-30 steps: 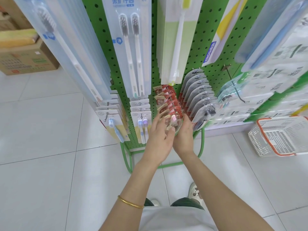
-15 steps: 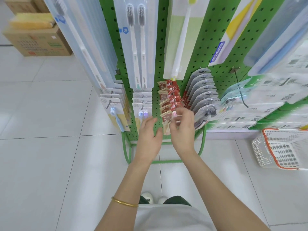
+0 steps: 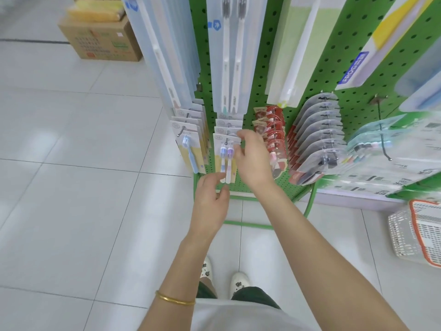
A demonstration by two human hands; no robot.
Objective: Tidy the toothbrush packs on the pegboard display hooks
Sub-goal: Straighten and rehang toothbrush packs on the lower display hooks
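Item: twin-brush pack [image 3: 225, 149], low on pegboard [image 3: 334, 56]; right hand [image 3: 253, 161] pinches its edge; left hand [image 3: 210, 201] slack, empty, just below; blue label [image 3: 352, 69], pegboard top: "FROG".

Big white floor tiles [image 3: 71, 211] are shining in the light. 1 brown box [image 3: 102, 41] is sitting at the back left. 1 white basket [image 3: 403, 235] is sitting at the right.

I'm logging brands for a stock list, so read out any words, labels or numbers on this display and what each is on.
"FROG", the rest illegible: blue label on the yellow-and-white pack, upper right.
Too blurred to read: print on the cardboard box, the red packs, the handles in the tall twin-brush pack, the white packs far right.
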